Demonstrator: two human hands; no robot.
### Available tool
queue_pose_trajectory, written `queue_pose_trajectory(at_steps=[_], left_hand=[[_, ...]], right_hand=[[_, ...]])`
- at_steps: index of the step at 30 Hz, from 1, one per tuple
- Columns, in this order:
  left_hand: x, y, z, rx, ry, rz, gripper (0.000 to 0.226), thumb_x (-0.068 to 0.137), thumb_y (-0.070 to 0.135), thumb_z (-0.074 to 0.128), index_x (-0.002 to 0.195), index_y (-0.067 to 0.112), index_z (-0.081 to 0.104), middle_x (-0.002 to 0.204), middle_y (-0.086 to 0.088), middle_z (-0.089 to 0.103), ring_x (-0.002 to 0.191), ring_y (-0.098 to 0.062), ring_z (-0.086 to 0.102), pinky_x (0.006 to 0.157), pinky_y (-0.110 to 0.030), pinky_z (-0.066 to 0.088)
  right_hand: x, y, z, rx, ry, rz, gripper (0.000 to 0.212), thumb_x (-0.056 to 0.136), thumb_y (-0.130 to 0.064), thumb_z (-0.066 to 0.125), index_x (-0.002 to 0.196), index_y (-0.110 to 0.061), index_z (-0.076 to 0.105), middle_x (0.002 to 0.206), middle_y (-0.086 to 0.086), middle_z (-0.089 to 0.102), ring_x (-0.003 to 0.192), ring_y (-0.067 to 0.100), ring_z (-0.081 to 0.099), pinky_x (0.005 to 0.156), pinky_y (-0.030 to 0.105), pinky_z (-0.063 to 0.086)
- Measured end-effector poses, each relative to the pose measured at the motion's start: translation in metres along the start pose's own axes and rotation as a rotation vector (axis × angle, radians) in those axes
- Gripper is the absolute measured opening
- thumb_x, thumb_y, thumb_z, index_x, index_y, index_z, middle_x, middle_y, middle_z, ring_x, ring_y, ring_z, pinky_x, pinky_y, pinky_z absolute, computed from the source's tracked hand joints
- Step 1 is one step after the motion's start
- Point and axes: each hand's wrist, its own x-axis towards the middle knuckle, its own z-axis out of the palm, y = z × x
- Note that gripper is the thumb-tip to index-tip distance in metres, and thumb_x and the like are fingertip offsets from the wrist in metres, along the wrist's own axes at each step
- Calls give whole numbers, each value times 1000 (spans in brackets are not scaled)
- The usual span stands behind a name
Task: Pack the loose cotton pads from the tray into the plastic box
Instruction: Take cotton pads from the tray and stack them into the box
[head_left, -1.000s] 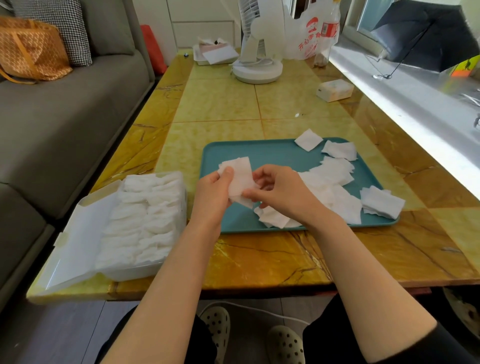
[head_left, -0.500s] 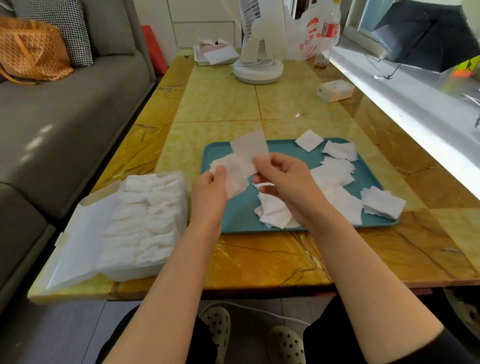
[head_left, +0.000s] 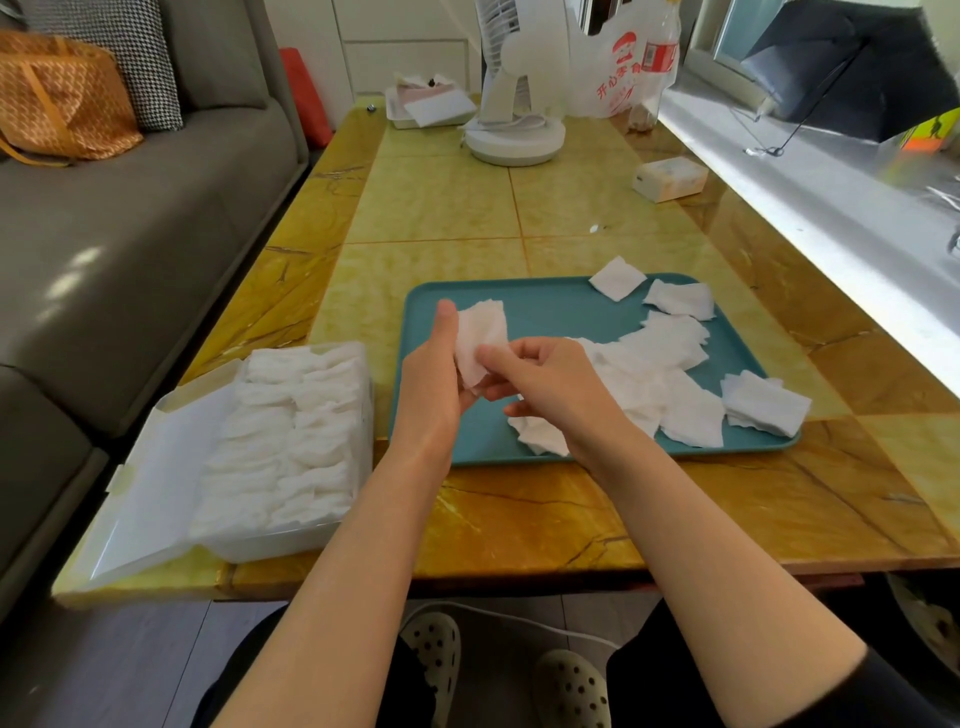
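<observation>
Half a second before, the right hand (head_left: 558, 389) held one pad up high. Now that pad lay on the small stack of pads (head_left: 483, 332) gripped by the left hand (head_left: 434, 384). The right fingers pinched the stack's near edge. So the stack had grown and looked nearly ready for the box (head_left: 270, 545), left of the fingers and already quite full. More loose pads (head_left: 660, 358) lay on the tray (head_left: 550, 306), right of the fingers. Only the tray's low rim lay between fingers and box. A fan (head_left: 511, 104) stood far beyond on the worktop (head_left: 519, 519).
</observation>
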Motion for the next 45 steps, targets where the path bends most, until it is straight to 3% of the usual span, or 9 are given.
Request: queue_pose_trajectory(at_steps=[5, 11, 18, 24, 31, 35, 40, 42, 45], left_hand=[[-4, -6, -4, 225, 13, 152, 21, 94, 21, 58, 74, 18, 63, 75, -2, 67, 79, -18, 65, 85, -44, 54], [3, -7, -11, 261, 86, 199, 21, 96, 18, 55, 78, 27, 60, 82, 4, 64, 84, -15, 61, 88, -44, 51], [4, -12, -10, 220, 29, 115, 19, 95, 15, 56, 79, 25, 57, 86, 5, 63, 89, -14, 62, 82, -35, 54], [2, -13, -9, 173, -84, 9, 9, 93, 16, 59, 101, 14, 61, 101, -3, 68, 96, -17, 66, 74, -28, 57], [3, -12, -17, 159, -19, 23, 9, 94, 9, 57, 100, 16, 57, 92, 3, 64, 86, -12, 63, 68, -23, 55], [3, -12, -17, 141, 19, 33, 10, 95, 11, 55, 91, 19, 56, 89, 5, 62, 83, -8, 61, 62, -20, 55], [4, -12, -13, 130, 31, 49, 18, 94, 11, 56, 83, 24, 59, 90, 2, 66, 89, -16, 65, 73, -30, 57], [2, -12, -11, 128, 7, 38, 14, 93, 11, 58, 85, 21, 64, 91, -2, 70, 90, -19, 68, 74, -32, 57], [1, -11, -8, 157, -28, 30, 13, 94, 10, 57, 97, 17, 67, 98, -6, 72, 94, -21, 68, 75, -31, 57]], right_hand=[[1, 2, -4, -103, -17, -40, 14, 89, -21, 61, 77, -14, 64, 71, -2, 70, 59, 0, 63, 50, 13, 48], [13, 15, -38, -628, 215, -309, 11, 88, -22, 62, 98, -22, 61, 82, -16, 58, 71, 2, 55, 70, 21, 45], [15, 30, -58, -1106, -178, -141, 48, 79, -26, 73, 123, -28, 55, 127, -2, 51, 118, 16, 45, 95, 32, 39], [19, 30, -49, -1215, -32, -192, 24, 93, -29, 52, 116, -28, 60, 123, 0, 54, 113, 19, 48, 87, 31, 40], [21, 26, -49, -929, 205, -258, 30, 98, -30, 47, 113, -11, 65, 108, 9, 60, 105, 25, 48, 77, 31, 34], [16, 20, -43, -565, 294, -313, 29, 96, -25, 51, 92, -1, 67, 87, 17, 66, 79, 23, 56, 68, 34, 40], [5, 2, -34, 150, 12, -126, 11, 93, -18, 58, 93, -11, 67, 75, -1, 70, 65, 6, 62, 60, 16, 50], [2, 3, -26, 178, -84, -92, 13, 92, -14, 58, 98, -4, 65, 75, 2, 69, 61, 6, 63, 58, 14, 51], [3, 7, -15, 47, -31, -74, 17, 91, -14, 60, 98, 2, 62, 79, 11, 69, 59, 7, 64, 55, 15, 52]])
